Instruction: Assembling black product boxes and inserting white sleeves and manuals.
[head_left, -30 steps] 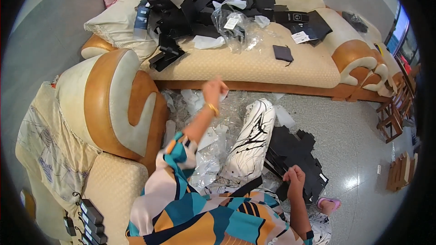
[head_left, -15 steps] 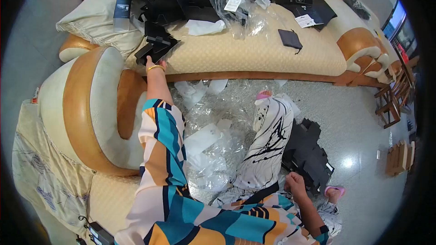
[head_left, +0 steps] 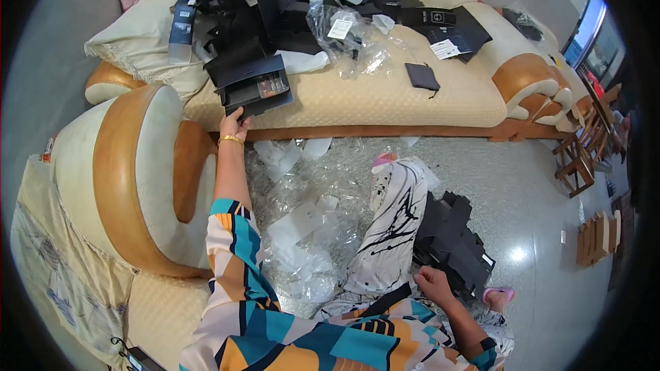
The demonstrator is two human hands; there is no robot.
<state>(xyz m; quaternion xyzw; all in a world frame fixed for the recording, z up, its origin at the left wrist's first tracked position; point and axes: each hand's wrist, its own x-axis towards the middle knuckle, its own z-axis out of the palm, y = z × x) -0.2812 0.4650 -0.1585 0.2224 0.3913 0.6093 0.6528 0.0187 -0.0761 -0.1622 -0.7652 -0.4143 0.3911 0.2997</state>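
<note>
On the near left edge of the sofa seat, my left hand (head_left: 236, 126) grips the lower edge of an open black cardboard box (head_left: 242, 99). The box is tilted with its opening facing me, and its inside shows a printed panel. A heap of black boxes (head_left: 240, 55) lies directly behind it. My right hand (head_left: 433, 285) is closed in a fist beside my leg. I see nothing in it. Next to that fist, a pile of flattened black cardboard (head_left: 450, 240) lies on the floor.
Clear plastic wrap (head_left: 313, 223) and white paper cover the floor between the sofa (head_left: 405, 113) and me. A clear bag (head_left: 337, 31) and a small dark pouch (head_left: 421, 76) lie on the seat. A curved armrest (head_left: 113, 178) stands at left, a wooden stool (head_left: 574, 165) at right.
My left hand has turned the black box so that its opening and inside face me. The right fist stays beside my leg. The whole view has shifted slightly.
</note>
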